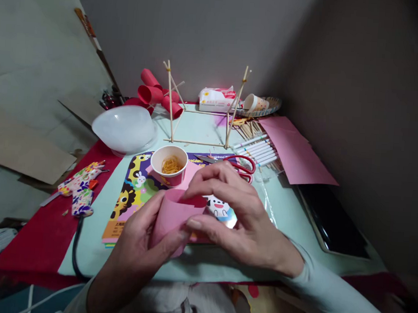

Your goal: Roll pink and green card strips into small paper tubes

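Note:
A sheet of pink paper (pixel 170 220), curled into a tube with its upper end open, is between my two hands. My left hand (pixel 142 242) wraps round its left side, the thumb pressed across the front. At the tube's right edge is my right hand (pixel 233 215), thumb outside and fingertips at the upper rim, closed on the paper. Just behind the tube stands a paper cup (pixel 168 178) with yellow rubber bands (pixel 171 165) in it. Underneath lies a colourful origami pad (pixel 119 217). Red-handled scissors (pixel 239 164) rest behind my right hand.
A frame of wooden sticks (pixel 195 142) stands at the back, beside red paper tubes (pixel 150 95). A whitish bowl (pixel 125 129) and glue gun (pixel 83 186) are left. Markers (pixel 257 152), pink sheets (pixel 298 155) and a black tablet (pixel 329 222) lie right.

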Demonstrator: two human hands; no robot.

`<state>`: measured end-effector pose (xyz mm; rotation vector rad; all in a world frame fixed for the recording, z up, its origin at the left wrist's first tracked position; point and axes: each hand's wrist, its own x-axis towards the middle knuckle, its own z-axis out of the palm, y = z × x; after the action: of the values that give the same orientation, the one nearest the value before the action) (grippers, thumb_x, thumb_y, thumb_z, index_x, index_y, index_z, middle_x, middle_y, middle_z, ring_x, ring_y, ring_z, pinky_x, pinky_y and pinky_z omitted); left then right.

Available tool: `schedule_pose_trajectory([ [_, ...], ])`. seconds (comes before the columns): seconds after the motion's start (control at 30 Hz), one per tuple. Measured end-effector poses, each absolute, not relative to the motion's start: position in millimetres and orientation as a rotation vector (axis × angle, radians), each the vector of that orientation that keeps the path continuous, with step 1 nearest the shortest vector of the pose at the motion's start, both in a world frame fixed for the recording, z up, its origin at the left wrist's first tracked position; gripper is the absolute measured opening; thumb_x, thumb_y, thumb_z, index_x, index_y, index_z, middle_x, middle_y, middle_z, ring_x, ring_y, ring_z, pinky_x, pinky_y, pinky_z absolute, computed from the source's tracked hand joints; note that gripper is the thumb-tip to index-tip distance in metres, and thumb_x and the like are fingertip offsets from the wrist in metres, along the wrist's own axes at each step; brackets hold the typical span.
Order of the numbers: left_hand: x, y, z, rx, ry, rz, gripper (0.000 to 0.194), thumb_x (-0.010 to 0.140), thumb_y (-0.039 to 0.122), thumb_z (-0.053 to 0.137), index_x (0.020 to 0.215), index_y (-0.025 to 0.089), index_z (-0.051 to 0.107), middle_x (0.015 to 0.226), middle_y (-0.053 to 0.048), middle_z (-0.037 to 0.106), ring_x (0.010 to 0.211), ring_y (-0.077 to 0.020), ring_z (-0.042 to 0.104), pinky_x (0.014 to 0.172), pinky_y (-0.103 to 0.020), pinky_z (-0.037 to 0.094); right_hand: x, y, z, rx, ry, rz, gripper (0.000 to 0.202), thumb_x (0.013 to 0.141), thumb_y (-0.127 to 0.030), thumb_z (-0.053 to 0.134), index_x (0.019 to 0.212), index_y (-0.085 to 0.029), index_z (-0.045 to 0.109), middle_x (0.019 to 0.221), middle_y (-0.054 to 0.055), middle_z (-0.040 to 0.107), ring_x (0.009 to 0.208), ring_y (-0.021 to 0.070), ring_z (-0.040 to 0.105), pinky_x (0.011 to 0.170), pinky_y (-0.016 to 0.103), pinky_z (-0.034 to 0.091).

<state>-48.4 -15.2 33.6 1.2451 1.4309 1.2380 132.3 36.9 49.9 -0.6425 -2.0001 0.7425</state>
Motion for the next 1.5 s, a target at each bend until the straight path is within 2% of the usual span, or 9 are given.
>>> schedule_pose_trajectory([
  [0.1,-46,-11,33,1.294,1.429,1.208,0.024,0.073,0.04,0.081,0.089,0.022,0.075,0.079,-0.003,0.07,0.07,-0.0214,0.065,0.063,-0.029,0.051,129,38,46,-0.683,-1.982,0.838,0.009,0.096,-0.026,0.07,0.089,-0.021,0.069,0.099,0.004,0.065,0.099,0.0197,0.06,0.091,0.035,0.049],
  [0.2,-46,-8,29,1.161,1.359,1.326,0.039,0.074,0.039,0.079,0.109,0.022,0.073,0.105,-0.007,0.074,0.093,-0.0263,0.07,0.078,-0.032,0.056,129,44,40,-0.742,-1.824,0.938,0.012,0.096,-0.024,0.068,0.085,-0.021,0.066,0.1,0.005,0.064,0.101,0.0195,0.06,0.092,0.035,0.049],
  [0.27,-49,-9,23,1.049,1.374,1.503,0.036,0.078,0.037,0.078,0.111,0.022,0.07,0.113,-0.007,0.073,0.102,-0.0259,0.069,0.085,-0.032,0.056,129,48,37,-0.783,-1.705,0.973,0.01,0.095,-0.022,0.068,0.085,-0.02,0.067,0.103,0.005,0.064,0.104,0.0195,0.06,0.094,0.035,0.048],
  [0.43,-61,-21,1,0.932,1.581,1.658,0.015,0.082,0.033,0.081,0.093,0.024,0.076,0.096,-0.001,0.07,0.085,-0.0175,0.065,0.075,-0.026,0.056,125,51,30,-0.849,-1.56,0.976,0.011,0.094,-0.02,0.07,0.083,-0.019,0.07,0.106,0.006,0.067,0.107,0.0187,0.063,0.096,0.033,0.048],
  [0.6,-66,-24,-10,1.135,1.559,1.608,0.01,0.075,0.023,0.083,0.085,0.023,0.081,0.1,-0.002,0.073,0.088,-0.0183,0.067,0.074,-0.025,0.055,122,46,28,-0.901,-1.597,0.901,0.013,0.096,-0.024,0.07,0.083,-0.021,0.072,0.119,0.007,0.069,0.114,0.0213,0.063,0.101,0.037,0.047],
  [0.73,-66,-22,-8,1.146,1.564,1.615,0.005,0.08,0.023,0.079,0.075,0.024,0.078,0.093,0.0,0.073,0.09,-0.0175,0.068,0.078,-0.024,0.053,121,41,28,-0.894,-1.685,0.863,0.015,0.099,-0.024,0.067,0.085,-0.022,0.071,0.13,0.005,0.068,0.121,0.0214,0.062,0.106,0.039,0.044],
  [0.9,-65,-17,-7,1.112,1.525,1.56,0.011,0.09,0.029,0.072,0.081,0.023,0.073,0.087,0.001,0.068,0.079,-0.0143,0.062,0.07,-0.023,0.048,120,37,25,-0.87,-1.779,0.71,0.01,0.099,-0.021,0.067,0.09,-0.022,0.071,0.132,0.007,0.067,0.123,0.0216,0.061,0.106,0.04,0.044],
  [1.23,-71,-10,1,1.104,1.498,1.447,0.019,0.091,0.036,0.069,0.079,0.022,0.065,0.065,0.004,0.055,0.058,-0.0121,0.047,0.052,-0.022,0.039,119,37,24,-0.834,-1.886,0.551,0.014,0.099,-0.016,0.067,0.086,-0.021,0.069,0.136,0.009,0.069,0.127,0.0215,0.059,0.111,0.04,0.041],
  [1.5,-77,-10,9,1.103,1.526,1.426,0.017,0.094,0.035,0.063,0.092,0.021,0.073,0.067,0.001,0.058,0.063,-0.0126,0.051,0.057,-0.021,0.042,120,40,20,-0.94,-1.773,0.726,0.016,0.101,-0.02,0.064,0.086,-0.022,0.068,0.138,0.007,0.069,0.13,0.0214,0.059,0.111,0.039,0.042],
])
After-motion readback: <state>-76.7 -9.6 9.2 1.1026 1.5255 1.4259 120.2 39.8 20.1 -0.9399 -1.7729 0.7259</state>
